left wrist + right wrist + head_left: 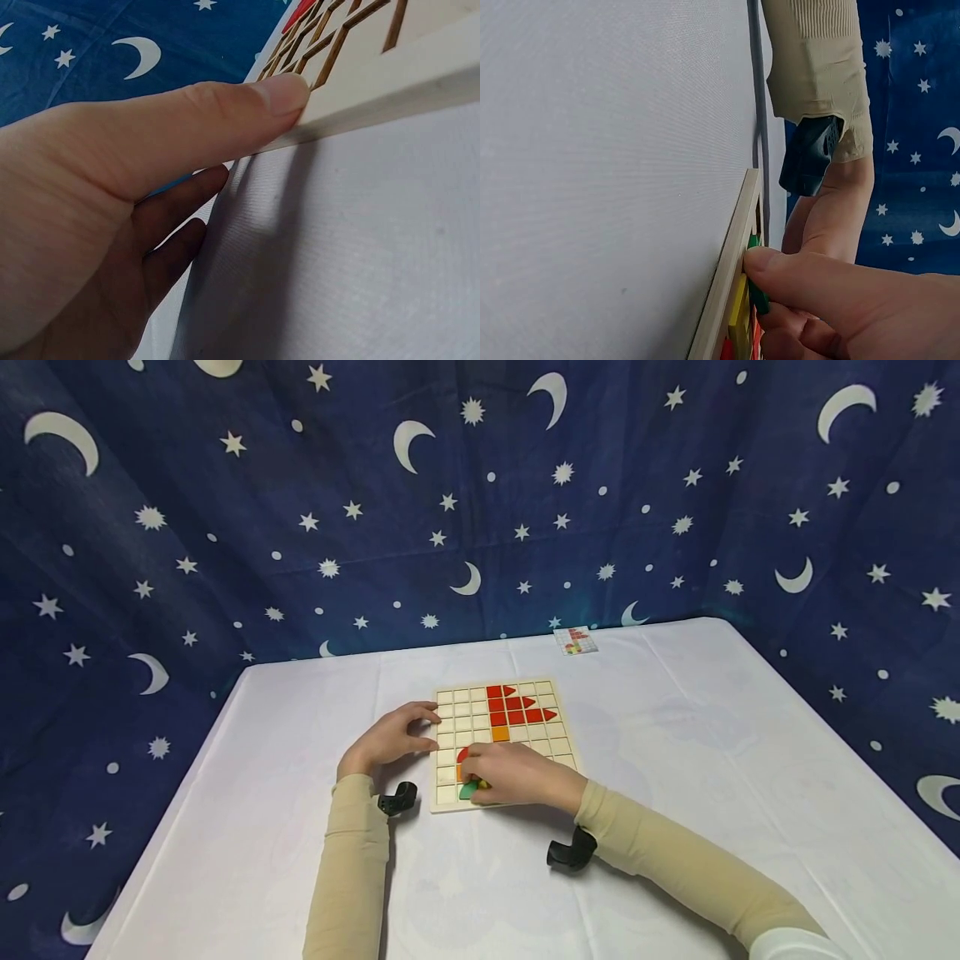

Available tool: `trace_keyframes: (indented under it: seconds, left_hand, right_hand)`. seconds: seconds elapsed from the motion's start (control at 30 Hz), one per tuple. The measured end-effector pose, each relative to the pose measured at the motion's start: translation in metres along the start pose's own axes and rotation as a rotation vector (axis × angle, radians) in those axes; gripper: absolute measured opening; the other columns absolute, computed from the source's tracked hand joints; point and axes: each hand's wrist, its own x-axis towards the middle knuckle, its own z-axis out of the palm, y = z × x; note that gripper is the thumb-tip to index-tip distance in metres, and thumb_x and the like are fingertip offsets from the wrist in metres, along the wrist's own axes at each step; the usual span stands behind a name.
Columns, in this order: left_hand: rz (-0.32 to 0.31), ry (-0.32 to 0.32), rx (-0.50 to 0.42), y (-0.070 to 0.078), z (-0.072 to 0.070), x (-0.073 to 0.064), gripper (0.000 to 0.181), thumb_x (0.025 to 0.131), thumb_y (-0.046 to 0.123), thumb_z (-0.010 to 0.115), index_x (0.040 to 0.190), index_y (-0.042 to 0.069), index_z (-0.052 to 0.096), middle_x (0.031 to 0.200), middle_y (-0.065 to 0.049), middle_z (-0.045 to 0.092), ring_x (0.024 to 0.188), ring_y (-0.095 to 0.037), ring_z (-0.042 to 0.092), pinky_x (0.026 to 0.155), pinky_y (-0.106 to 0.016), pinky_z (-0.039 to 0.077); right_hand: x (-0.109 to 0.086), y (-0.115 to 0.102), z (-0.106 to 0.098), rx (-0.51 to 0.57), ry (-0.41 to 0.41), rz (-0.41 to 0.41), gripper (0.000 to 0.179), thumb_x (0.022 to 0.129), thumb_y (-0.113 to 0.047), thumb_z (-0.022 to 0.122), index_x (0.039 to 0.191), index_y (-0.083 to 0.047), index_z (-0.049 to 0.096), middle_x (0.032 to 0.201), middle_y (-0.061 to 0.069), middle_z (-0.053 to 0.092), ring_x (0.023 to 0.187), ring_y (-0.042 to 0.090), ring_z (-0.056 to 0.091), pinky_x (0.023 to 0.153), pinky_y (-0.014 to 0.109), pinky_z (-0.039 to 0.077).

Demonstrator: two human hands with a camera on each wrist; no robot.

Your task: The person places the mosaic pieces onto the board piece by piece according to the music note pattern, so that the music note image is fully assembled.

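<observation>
A wooden grid board (445,794) lies on the white table with coloured pieces in its squares. My left hand (392,737) is at the board's left side; its thumb touches the edge in the left wrist view, the fingers spread along that side. My right hand (517,772) reaches over the lower part of the board. Between thumb and fingers it pinches a green piece (759,296), tilted against the board beside a yellow piece (739,311). Red pieces (497,705) and an orange square (500,734) sit higher up. The right hand hides part of the lower rows.
A small pattern card (576,641) with a coloured grid picture lies at the table's back edge. Behind the white-covered table (675,760) hangs a dark blue curtain (360,468) with moons and stars. A black wrist camera (572,850) sits at the right wrist.
</observation>
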Motion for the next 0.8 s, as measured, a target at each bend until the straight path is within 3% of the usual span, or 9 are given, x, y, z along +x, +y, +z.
trace_keyframes:
  seconds: [0.37,0.8]
  left_hand:
    - [-0.004,0.000,-0.011,-0.0008,0.0005,-0.0016,0.044,0.084,0.022,0.079,0.122,0.008,0.064,0.149,-0.008,0.044,0.142,-0.028,0.033,0.117,-0.045,0.026]
    - [0.004,0.004,-0.009,0.0025,-0.0011,-0.0029,0.044,0.084,0.020,0.078,0.123,0.006,0.063,0.149,-0.009,0.044,0.142,-0.029,0.033,0.117,-0.046,0.027]
  right_hand:
    - [0.0025,-0.0022,0.0020,-0.009,-0.001,-0.002,0.016,0.087,-0.020,0.073,0.103,-0.017,0.071,0.099,-0.003,0.059,0.075,0.006,0.053,0.064,0.019,0.048]
    - [0.0024,-0.0029,-0.0004,-0.023,0.005,-0.012,0.013,0.086,-0.021,0.073,0.099,-0.018,0.071,0.100,-0.004,0.061,0.078,0.006,0.054,0.066,0.020,0.050]
